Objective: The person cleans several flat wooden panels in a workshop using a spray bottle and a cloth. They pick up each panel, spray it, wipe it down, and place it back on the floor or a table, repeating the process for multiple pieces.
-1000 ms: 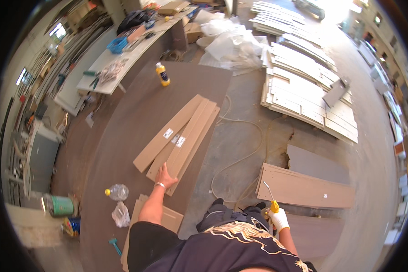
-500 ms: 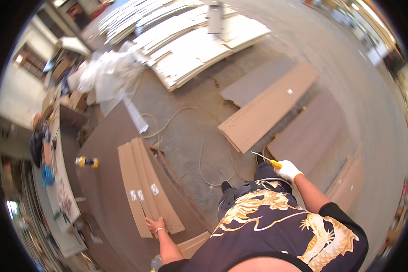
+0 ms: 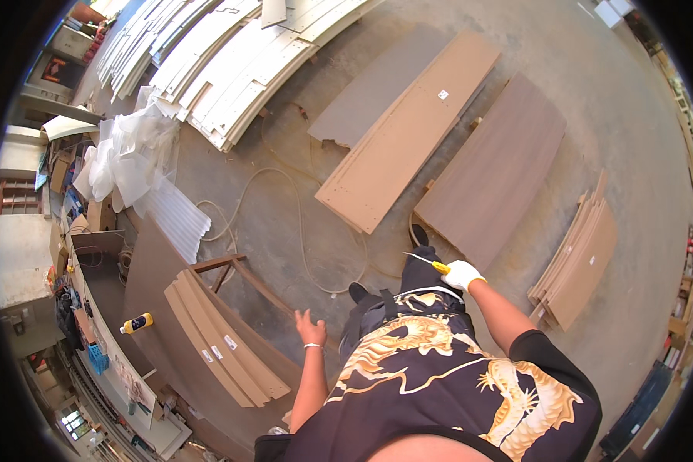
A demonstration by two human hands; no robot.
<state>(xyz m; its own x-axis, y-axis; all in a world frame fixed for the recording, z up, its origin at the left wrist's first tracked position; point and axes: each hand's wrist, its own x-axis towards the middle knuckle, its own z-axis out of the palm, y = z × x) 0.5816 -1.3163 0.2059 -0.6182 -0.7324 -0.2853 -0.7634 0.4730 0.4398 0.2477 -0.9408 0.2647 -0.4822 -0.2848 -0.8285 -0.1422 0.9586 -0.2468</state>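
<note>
A concrete workshop floor (image 3: 593, 100) spreads under a standing person in a dark shirt printed with gold dragons. Long brown boards (image 3: 408, 135) lie at twelve o'clock, a wider grey-brown panel (image 3: 493, 173) at one o'clock, and a fanned stack of thin sheets (image 3: 581, 258) at three o'clock. At nine o'clock, a dark brown work surface (image 3: 150, 281) carries a pile of narrow tan strips (image 3: 219, 343), each with a small white label, and a yellow bottle (image 3: 137, 323) lies farther out.

The right hand (image 3: 462, 275), in a white glove, has its grip closed around the yellow handle of a slim utility knife (image 3: 426, 262), whose blade points toward eleven o'clock over the floor, near the grey-brown panel's edge. The left hand (image 3: 310, 329), bare with a thin bracelet, hangs with fingers spread and holds nothing, just beside the strips.

Handling the knife well, by my judgement, means keeping the blade angled away from the leg and the pale hose (image 3: 300, 231) looping across the floor.
</note>
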